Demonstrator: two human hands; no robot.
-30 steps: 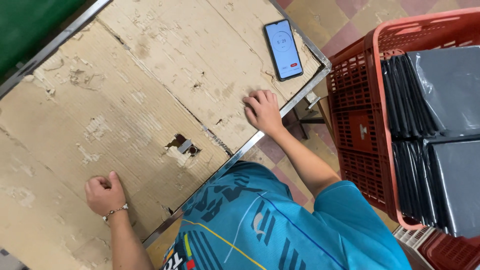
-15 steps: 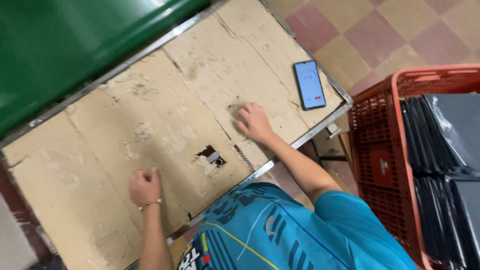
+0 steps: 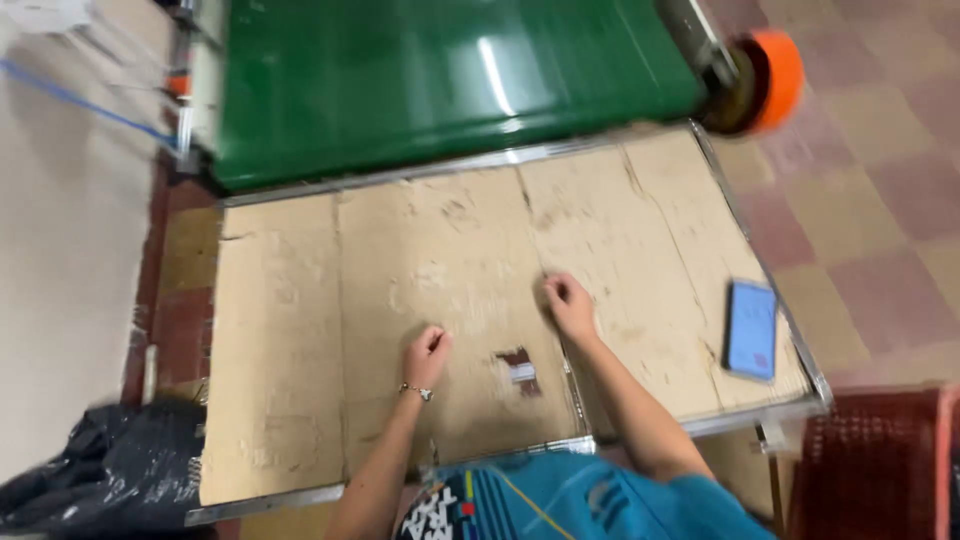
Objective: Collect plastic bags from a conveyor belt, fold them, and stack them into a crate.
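Both hands rest curled and empty on the cardboard-covered table point(image 3: 300, 330): my left hand point(image 3: 428, 355) beside the torn hole point(image 3: 518, 368), my right hand point(image 3: 570, 305) just past it. I judge a finger could catch on that ragged tear. My smartphone point(image 3: 751, 329) lies near the metal edge point(image 3: 800, 345); 1 nudge might drop it.

Worn cardboard sheet point(image 3: 450, 260) on a metal-framed table

It lies flat, tan and scuffed, creased into panels, with a small torn hole point(image 3: 517, 366) near the front edge; both loosely curled hands, left hand point(image 3: 428, 355) and right hand point(image 3: 570, 305), rest on it.
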